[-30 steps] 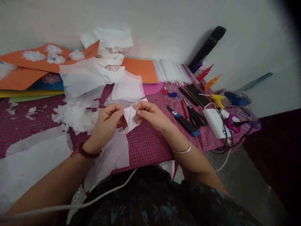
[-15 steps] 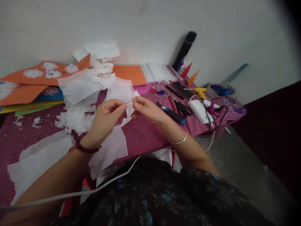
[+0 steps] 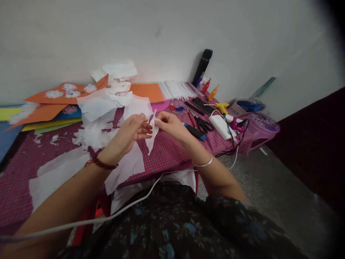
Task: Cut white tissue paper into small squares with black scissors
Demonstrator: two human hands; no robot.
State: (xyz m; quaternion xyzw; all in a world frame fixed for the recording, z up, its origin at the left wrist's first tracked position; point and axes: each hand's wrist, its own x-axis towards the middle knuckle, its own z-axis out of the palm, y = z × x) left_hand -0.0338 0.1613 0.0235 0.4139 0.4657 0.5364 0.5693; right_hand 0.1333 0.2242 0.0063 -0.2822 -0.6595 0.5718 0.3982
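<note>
A small piece of white paper (image 3: 151, 138) is held up above the cloth-covered table (image 3: 167, 153), between the two hands. It is pinched near its upper part by the right hand (image 3: 174, 126), whose grip is clamped on it by thumb and finger. The left hand (image 3: 129, 132) is placed just beside the paper, its grip apart and the fingers spread; whether the paper is touched by them cannot be told. Loose white sheets (image 3: 93, 106) are heaped beyond the left hand, while scissors (image 3: 199, 121) and a cutter (image 3: 198, 133) are laid near the right one.
</note>
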